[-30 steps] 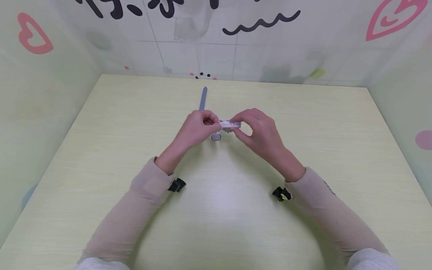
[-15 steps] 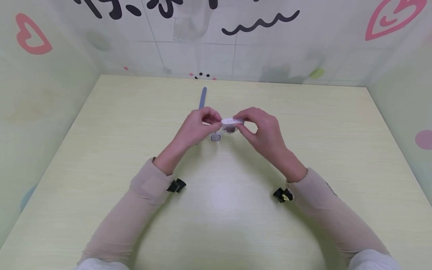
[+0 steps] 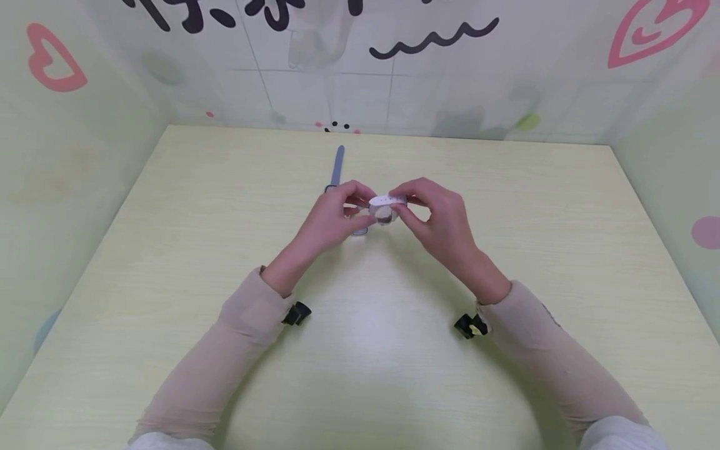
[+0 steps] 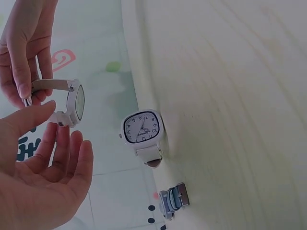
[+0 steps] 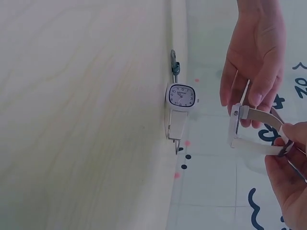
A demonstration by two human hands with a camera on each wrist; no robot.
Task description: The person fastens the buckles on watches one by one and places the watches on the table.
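Raised over the table, a white wristwatch (image 3: 384,215) with a round case hangs by its strap from my right hand (image 3: 441,215). The right thumb and fingers pinch the strap near the buckle, which the right wrist view shows best. My left hand (image 3: 329,219) is at the other side of the case. Its fingers (image 4: 62,153) are spread and relaxed, the tips right at the lug and the thumb apart from them. Below, a second white watch (image 4: 142,128) with a squarish dial stands on the table, partly hidden by the left hand in the head view.
Behind the left hand lies a watch with a blue-grey strap (image 3: 338,164), its lower part hidden. The pale wooden table (image 3: 365,350) meets a decorated wall (image 3: 478,100) at the back. Black wrist cameras (image 3: 296,313) stick out from the sleeves.
The left hand has let go of the strap end and moved to the left side of the watch case. The right hand has lifted slightly, and the case now hangs more in view.
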